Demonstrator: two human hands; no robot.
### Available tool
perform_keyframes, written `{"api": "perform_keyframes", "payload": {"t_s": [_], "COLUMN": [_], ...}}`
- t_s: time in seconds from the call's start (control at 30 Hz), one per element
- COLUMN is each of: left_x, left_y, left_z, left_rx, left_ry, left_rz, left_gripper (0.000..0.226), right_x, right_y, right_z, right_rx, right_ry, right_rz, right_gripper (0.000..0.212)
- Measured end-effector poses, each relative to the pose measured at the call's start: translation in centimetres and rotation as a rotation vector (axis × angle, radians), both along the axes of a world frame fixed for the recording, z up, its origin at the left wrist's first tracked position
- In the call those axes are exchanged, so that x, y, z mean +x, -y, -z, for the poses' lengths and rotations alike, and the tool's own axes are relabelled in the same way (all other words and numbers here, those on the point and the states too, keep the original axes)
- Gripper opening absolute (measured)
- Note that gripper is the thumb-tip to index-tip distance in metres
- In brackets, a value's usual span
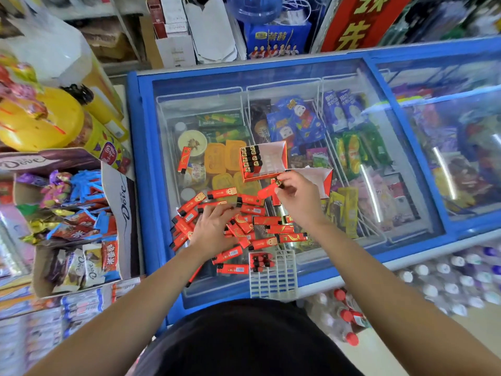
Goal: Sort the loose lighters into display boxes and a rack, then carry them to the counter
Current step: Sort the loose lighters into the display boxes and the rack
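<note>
Our right hand (pixel 295 196) pinches one red lighter (pixel 267 191) just near of the display box (pixel 271 158). Our left hand (pixel 214 229) lies palm-down on the loose lighters (pixel 260 223); we cannot tell whether it grips any. We judge the sorting barely begun: the box is filled only at its left end, the white rack (pixel 273 278) holds a few, and most lighters still litter the freezer lid (pixel 339 234) between our hands.

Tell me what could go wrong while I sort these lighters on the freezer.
The white rack sits at the freezer lid's near edge; an arm could knock it off.
The left hand rests on the loose lighters; a sweep might slide some off the glass.
The right hand pinches one lighter near its end; it could slip before reaching the display box.
</note>
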State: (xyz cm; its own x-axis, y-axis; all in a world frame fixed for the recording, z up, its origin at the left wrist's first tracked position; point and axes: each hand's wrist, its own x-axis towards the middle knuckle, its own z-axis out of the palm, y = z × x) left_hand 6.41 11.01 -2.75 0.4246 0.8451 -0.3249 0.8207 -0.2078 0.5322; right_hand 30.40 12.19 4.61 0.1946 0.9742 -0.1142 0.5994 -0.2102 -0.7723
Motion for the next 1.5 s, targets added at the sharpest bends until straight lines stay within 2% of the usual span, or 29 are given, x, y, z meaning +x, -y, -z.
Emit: {"api": "perform_keyframes", "payload": {"t_s": [0.3,0.5,0.67,0.8,0.93,1.07,1.13,1.2,1.27,1.4,1.5], "left_x": [-0.5,-0.5,-0.5,-1.1,-2.8,-4.8,-5.4,-5.9,-6.1,-5.7,-5.5], "left_y": [-0.8,-0.9,-0.8,-0.6,-2.5,-6.7,-9.1,-11.1,-12.2,-11.0,-8.7], "left_z": [0.8,1.0,1.3,1.4,1.1,0.4,0.3,0.7,1.1,2.0,2.5], "left_rx": [0.035,0.054,0.066,0.097,0.224,0.336,0.266,0.142,0.038,0.065,0.164], "left_ry": [0.021,0.055,0.113,0.171,0.204,0.092,0.002,-0.078,-0.115,-0.086,0.064], "left_rz": [-0.046,-0.104,-0.13,-0.165,-0.3,-0.379,-0.356,-0.329,-0.283,-0.186,-0.121], "left_gripper": [0.072,0.061,0.051,0.046,0.034,0.038,0.052,0.067,0.076,0.059,0.038], "right_x": [-0.7,-1.0,-1.0,-1.0,-1.0,-2.2,-3.0,-3.7,-4.2,-5.8,-7.2], "right_y": [-6.1,-6.8,-6.4,-6.4,-6.5,-3.7,-2.2,-1.0,-0.4,-0.4,-0.7], "right_z": [1.1,2.3,2.7,3.2,3.3,3.0,3.0,3.4,4.3,5.7,6.5], "right_rx": [0.06,0.07,0.172,0.229,0.261,0.24,0.063,-0.183,-0.304,-0.335,-0.348], "right_ry": [0.184,0.275,0.37,0.427,0.467,0.414,0.344,0.346,0.445,0.598,0.702], "right_rz": [-0.18,-0.192,-0.269,-0.327,-0.359,-0.333,-0.412,-0.513,-0.583,-0.587,-0.604], "right_gripper": [0.021,0.023,0.011,0.017,0.019,0.017,0.028,0.055,0.081,0.106,0.116]}}
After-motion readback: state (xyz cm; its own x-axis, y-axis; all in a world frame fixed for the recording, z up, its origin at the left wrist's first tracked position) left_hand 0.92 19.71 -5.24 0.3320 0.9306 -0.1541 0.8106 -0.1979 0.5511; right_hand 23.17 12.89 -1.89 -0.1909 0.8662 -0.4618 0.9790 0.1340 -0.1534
